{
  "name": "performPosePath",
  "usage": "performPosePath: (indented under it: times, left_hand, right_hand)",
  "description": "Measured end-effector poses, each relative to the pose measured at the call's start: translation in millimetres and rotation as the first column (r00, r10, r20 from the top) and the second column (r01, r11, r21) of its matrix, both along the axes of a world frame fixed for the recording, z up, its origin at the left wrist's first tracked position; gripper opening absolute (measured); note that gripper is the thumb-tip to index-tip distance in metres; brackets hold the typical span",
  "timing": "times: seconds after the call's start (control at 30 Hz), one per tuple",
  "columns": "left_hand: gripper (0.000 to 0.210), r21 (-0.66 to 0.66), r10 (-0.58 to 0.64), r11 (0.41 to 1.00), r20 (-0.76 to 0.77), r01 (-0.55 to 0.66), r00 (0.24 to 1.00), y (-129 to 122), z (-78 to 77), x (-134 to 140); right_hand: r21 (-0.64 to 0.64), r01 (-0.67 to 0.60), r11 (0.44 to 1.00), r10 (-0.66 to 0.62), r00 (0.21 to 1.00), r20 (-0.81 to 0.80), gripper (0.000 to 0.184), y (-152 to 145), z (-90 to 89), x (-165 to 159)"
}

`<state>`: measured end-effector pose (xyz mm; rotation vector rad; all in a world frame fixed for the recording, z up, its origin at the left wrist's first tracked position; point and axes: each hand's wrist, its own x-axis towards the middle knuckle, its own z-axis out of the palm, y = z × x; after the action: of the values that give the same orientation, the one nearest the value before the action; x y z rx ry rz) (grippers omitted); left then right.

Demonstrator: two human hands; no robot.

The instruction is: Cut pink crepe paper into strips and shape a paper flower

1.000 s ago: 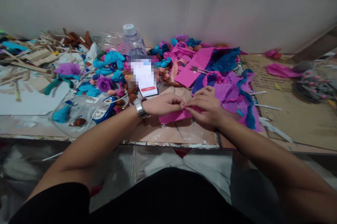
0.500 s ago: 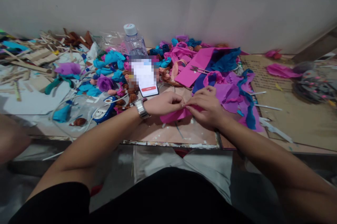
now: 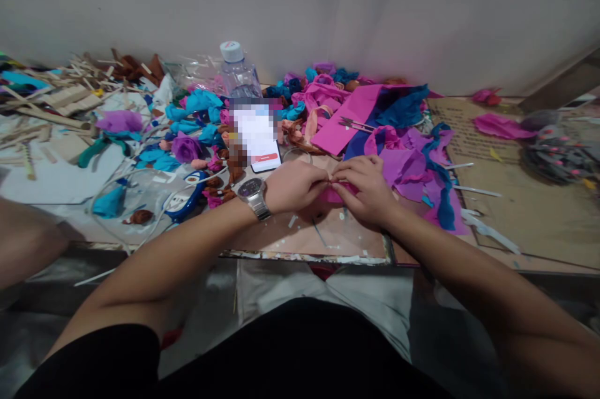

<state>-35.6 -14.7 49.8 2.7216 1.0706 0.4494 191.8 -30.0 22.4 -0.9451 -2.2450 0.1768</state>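
Note:
My left hand [image 3: 297,185], with a metal watch [image 3: 254,197] on the wrist, pinches the edge of a piece of pink crepe paper [image 3: 334,194]. Fingertip to fingertip with it, my right hand [image 3: 364,189] grips the same paper from the other side. Most of the paper is hidden beneath the right fingers. Just beyond the hands lie a bright pink sheet [image 3: 344,121] with small thread snips [image 3: 355,124] on it, and crumpled purple crepe paper [image 3: 407,166]. A phone [image 3: 263,146] with a lit screen leans behind my left wrist.
A water bottle [image 3: 240,77] stands behind the phone. Blue and purple paper flowers [image 3: 186,146], green-handled pliers [image 3: 103,147], a blue round tape measure [image 3: 184,200] and wood sticks [image 3: 60,99] crowd the left. Cardboard [image 3: 525,199] lies right. Another person's limb [image 3: 28,242] shows at far left.
My left hand has rolled, turning the watch face up. The pink paper that hung below the hands is now gathered in under the right fingers.

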Motion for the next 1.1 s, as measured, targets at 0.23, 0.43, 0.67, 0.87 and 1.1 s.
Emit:
performPosePath:
  times: [0.23,0.43,0.67,0.87,1.1]
  left_hand:
    - [0.028,0.074,-0.028,0.997,-0.016,0.029,0.999,-1,-0.2,1]
    - [0.025,0.095,-0.058,0.994,0.012,0.057,0.998,-3,-3.6,2]
    - [0.028,0.037,-0.035,0.999,0.060,0.033,0.998,-3,1.5,3]
    - [0.033,-0.018,0.015,1.000,0.004,-0.015,1.000,0,6.1,2]
    - [0.031,-0.146,-0.011,0.989,0.083,0.024,0.996,0,10.5,0]
  right_hand:
    - [0.031,0.002,1.000,-0.002,1.000,0.004,0.007,0,1.3,-1]
    - [0.025,-0.011,1.000,0.010,1.000,0.014,0.007,1,1.1,-3]
    - [0.012,-0.005,1.000,0.005,1.000,-0.003,0.007,1,1.1,-4]
    - [0.008,0.017,1.000,-0.016,0.999,-0.036,0.007,3,-0.9,1]
    - [0.011,0.000,1.000,0.001,0.997,-0.075,0.007,0,2.3,-1]
